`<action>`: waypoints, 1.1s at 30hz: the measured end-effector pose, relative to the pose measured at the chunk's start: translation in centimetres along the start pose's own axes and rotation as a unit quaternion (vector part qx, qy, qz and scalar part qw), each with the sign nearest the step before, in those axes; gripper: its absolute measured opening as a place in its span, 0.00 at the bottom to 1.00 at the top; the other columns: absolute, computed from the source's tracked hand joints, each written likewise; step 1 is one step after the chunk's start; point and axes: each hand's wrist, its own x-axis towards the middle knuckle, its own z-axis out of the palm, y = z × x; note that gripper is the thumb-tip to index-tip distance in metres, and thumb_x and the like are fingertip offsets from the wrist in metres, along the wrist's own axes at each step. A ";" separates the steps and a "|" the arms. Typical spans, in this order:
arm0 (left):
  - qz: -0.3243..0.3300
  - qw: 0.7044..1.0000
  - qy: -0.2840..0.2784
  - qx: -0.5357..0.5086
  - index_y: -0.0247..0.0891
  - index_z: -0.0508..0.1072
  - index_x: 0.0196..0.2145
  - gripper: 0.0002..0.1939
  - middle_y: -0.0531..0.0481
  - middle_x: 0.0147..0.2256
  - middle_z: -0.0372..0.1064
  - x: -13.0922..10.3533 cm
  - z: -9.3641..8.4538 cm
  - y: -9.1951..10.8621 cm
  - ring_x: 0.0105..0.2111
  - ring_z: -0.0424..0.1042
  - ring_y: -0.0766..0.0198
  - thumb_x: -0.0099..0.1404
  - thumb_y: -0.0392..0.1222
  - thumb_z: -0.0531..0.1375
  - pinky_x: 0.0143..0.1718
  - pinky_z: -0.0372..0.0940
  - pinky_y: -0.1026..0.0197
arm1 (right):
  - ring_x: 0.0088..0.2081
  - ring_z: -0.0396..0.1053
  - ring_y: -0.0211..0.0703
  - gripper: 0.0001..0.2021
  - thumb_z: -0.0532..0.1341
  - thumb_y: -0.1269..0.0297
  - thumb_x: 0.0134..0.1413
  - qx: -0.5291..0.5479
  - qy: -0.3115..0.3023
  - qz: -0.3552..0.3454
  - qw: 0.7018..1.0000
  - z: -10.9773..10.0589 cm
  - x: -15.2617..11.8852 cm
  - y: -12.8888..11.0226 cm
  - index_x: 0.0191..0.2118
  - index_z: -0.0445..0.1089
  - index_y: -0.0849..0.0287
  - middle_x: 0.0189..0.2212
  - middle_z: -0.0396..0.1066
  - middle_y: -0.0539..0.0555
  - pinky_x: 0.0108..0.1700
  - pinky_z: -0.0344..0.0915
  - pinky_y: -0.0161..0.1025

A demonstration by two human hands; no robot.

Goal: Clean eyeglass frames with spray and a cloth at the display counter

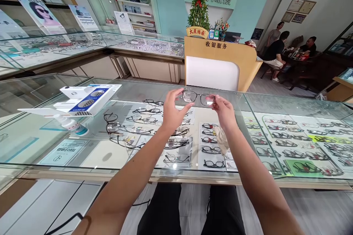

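A pair of thin dark-rimmed eyeglasses (199,97) is held up above the glass counter, lenses facing me. My left hand (174,110) grips its left end between thumb and fingers. At the opposite end, my right hand (224,109) pinches the frame near the hinge. A beige cloth (221,139) shows below my right hand, beside the wrist; whether it lies on the glass or hangs from the hand, I cannot tell. Left of my left forearm, several eyeglasses (118,128) stand in a row on the countertop.
An opened white and blue box (88,101) and a tilted spray bottle (72,125) are on the left of the glass display counter (107,172). More frames (212,149) lie inside under the glass. Beyond stands a wooden cashier desk (220,49). Several people (277,51) are at a table, far right.
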 end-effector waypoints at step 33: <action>0.010 0.981 -0.186 -0.059 0.48 0.73 0.67 0.33 0.40 0.64 0.72 0.5 -1.3 1.4 0.58 0.79 0.47 0.68 0.52 0.73 0.51 0.76 0.50 | 0.51 0.76 0.51 0.15 0.74 0.44 0.58 -0.148 -0.212 -0.048 0.965 -1.8 0.0 -1.4 0.38 0.87 0.50 0.52 0.83 0.55 0.56 0.67 0.49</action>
